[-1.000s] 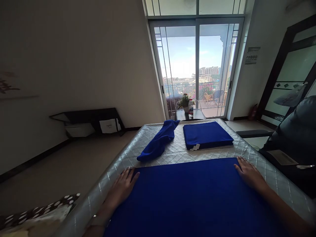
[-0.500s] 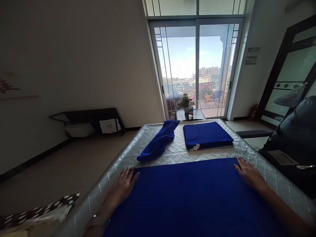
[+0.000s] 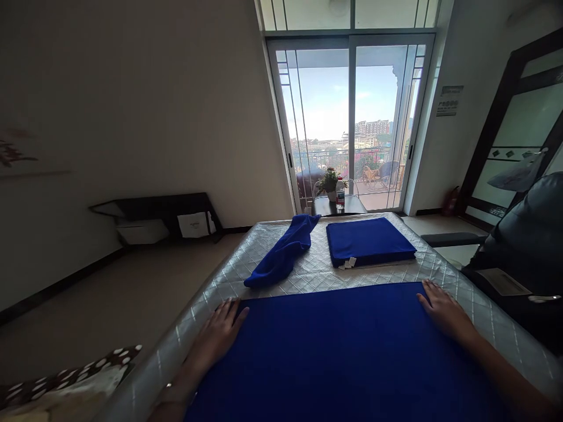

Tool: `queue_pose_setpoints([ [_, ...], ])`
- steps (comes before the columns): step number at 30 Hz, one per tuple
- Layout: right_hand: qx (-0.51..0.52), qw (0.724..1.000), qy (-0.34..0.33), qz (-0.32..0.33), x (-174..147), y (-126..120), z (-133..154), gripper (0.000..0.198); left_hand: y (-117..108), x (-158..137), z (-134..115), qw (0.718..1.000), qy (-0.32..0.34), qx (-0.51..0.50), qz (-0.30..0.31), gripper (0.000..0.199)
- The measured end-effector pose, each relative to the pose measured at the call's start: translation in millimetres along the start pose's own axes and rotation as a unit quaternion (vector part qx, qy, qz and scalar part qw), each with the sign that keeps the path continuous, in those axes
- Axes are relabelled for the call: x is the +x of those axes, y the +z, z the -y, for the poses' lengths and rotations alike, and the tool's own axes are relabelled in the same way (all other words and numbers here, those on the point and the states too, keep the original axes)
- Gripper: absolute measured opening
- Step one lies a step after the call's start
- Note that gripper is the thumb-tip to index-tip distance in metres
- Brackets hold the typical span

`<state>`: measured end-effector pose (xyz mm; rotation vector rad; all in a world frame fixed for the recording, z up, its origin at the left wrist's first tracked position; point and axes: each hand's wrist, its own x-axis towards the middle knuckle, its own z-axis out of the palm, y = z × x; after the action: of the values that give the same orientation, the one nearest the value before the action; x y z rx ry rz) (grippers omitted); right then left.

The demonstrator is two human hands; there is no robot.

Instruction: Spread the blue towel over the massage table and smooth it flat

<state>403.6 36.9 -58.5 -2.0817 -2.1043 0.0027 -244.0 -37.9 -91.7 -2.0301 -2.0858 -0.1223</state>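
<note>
A blue cloth (image 3: 334,351) lies spread flat over the near part of a silver quilted surface (image 3: 229,272). At its far left corner rests my left hand (image 3: 220,331), palm down with the fingers stretched out. My right hand (image 3: 446,308) lies flat at the far right corner, thumb apart from the fingers. Beyond the spread cloth, on the right, is a folded stack of blue cloth (image 3: 369,237) with white tags (image 3: 347,263) at its near edge. To the left of that stack lies a crumpled blue cloth (image 3: 284,252).
Behind the far edge stands a small dark table (image 3: 323,206) with a potted plant (image 3: 329,180) and a bottle (image 3: 340,194). A black chair (image 3: 523,240) is close on the right. A dotted cushion (image 3: 74,375) sits low at the left.
</note>
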Motion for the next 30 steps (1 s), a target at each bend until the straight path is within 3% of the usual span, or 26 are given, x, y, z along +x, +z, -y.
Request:
queue_pose_setpoints([
  [13, -0.008, 1.0, 0.008, -0.005, -1, -3, 4, 0.075, -2, -1, -2, 1.0, -0.01, -0.014, -0.014, 0.052],
  [23, 0.005, 1.0, -0.002, -0.015, -8, -12, 9, 0.071, -32, 0, -25, 0.995, -0.078, -0.061, -0.022, 0.057],
  [27, -0.038, 0.996, 0.007, -0.075, -17, -28, 23, 0.064, -45, -8, -34, 0.997, -0.034, -0.027, -0.07, 0.051],
  [30, -0.082, 0.991, -0.038, -0.099, -26, -48, 43, 0.056, -65, -16, -43, 0.99, -0.058, -0.001, -0.128, 0.053],
])
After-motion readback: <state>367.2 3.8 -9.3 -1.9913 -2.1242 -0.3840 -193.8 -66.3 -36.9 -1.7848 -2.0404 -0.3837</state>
